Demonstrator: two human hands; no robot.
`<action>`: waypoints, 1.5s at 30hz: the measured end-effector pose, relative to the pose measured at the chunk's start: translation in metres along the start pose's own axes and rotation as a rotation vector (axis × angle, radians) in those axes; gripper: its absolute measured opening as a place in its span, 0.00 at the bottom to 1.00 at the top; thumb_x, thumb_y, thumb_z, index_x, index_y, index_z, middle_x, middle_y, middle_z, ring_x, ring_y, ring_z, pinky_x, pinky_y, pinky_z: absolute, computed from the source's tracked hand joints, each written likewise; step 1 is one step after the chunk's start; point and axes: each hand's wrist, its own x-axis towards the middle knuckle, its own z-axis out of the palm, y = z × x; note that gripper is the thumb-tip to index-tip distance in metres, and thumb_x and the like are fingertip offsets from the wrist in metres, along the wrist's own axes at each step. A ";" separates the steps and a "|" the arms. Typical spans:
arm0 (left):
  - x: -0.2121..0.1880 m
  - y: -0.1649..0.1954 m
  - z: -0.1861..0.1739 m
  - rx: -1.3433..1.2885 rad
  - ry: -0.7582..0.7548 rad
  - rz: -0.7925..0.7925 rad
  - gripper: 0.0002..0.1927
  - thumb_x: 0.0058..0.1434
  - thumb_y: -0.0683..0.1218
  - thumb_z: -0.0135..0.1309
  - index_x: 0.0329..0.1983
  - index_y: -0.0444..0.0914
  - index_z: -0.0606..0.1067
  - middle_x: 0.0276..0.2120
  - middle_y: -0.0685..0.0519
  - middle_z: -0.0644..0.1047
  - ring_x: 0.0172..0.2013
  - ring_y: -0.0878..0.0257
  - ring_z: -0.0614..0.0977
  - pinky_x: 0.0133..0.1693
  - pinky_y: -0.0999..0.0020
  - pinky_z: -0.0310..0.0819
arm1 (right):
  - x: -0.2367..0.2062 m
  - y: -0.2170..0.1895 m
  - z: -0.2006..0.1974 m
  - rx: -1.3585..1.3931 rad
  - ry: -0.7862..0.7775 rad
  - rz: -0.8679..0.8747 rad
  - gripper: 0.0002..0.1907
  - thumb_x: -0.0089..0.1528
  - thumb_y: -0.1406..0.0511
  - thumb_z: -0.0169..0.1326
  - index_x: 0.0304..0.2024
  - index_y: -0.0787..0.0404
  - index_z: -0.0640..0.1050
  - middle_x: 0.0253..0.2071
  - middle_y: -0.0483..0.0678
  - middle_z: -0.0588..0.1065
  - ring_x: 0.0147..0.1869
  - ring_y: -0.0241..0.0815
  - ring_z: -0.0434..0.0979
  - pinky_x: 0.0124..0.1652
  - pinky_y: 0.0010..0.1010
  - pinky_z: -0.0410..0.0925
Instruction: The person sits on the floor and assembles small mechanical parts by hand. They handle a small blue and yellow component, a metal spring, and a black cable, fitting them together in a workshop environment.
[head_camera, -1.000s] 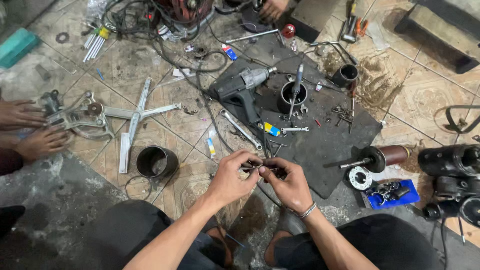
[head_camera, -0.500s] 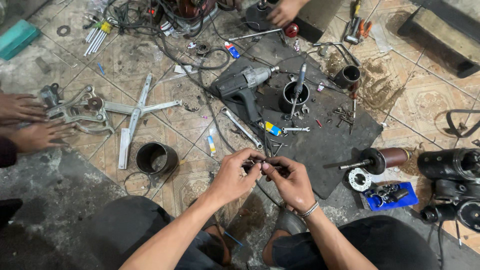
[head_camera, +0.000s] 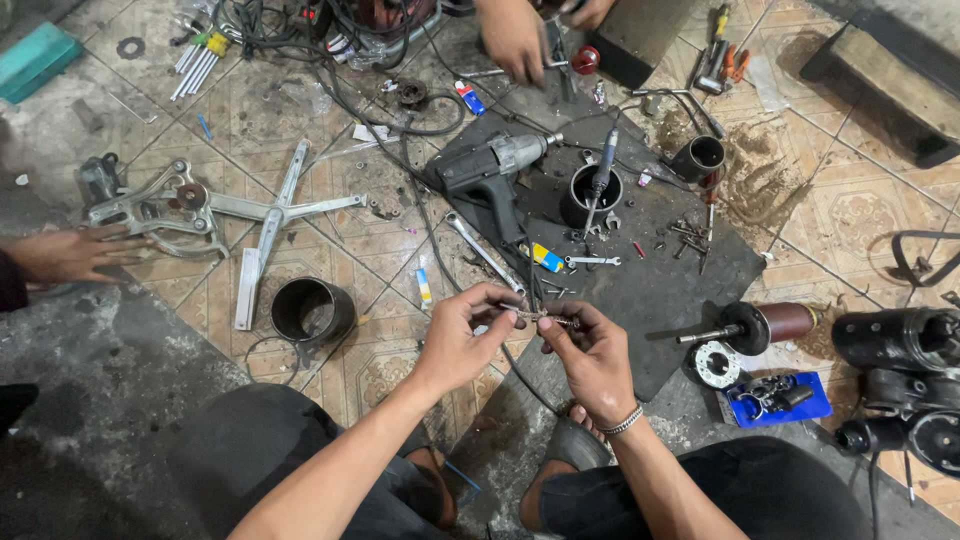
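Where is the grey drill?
In the head view, the grey drill lies on the dark mat, above both hands, left of the black cylinder.

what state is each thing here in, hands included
left hand: pinching one end of the small metal part
right hand: pinching its other end
small metal part: held off the floor
power drill: lying on its side on the dark mat
black cylinder: upright, open top
armature: lying flat
wrench: flat on the tiles

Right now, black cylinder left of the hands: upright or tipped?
Upright. The black cylinder stands on the tile floor with its open round mouth facing up at the camera; inside looks dark, contents cannot tell.
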 end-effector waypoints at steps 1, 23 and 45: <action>0.001 -0.003 0.000 -0.032 -0.004 -0.006 0.10 0.65 0.38 0.57 0.49 0.31 0.78 0.37 0.51 0.84 0.39 0.68 0.85 0.39 0.74 0.79 | 0.000 -0.001 0.000 -0.006 -0.004 -0.004 0.13 0.63 0.68 0.60 0.48 0.69 0.80 0.36 0.45 0.80 0.34 0.30 0.77 0.35 0.22 0.72; 0.001 -0.007 0.007 -0.102 -0.027 -0.027 0.10 0.63 0.41 0.62 0.45 0.32 0.78 0.36 0.53 0.83 0.38 0.70 0.83 0.40 0.74 0.78 | 0.003 0.016 0.002 0.079 -0.040 0.017 0.11 0.63 0.68 0.61 0.44 0.70 0.79 0.33 0.45 0.78 0.34 0.31 0.76 0.35 0.23 0.70; -0.003 0.003 0.008 0.033 -0.056 -0.042 0.11 0.63 0.45 0.62 0.44 0.34 0.80 0.33 0.55 0.84 0.33 0.73 0.82 0.35 0.75 0.77 | 0.004 0.022 0.005 0.107 -0.040 0.032 0.11 0.62 0.68 0.61 0.44 0.69 0.79 0.34 0.45 0.79 0.34 0.32 0.76 0.34 0.25 0.70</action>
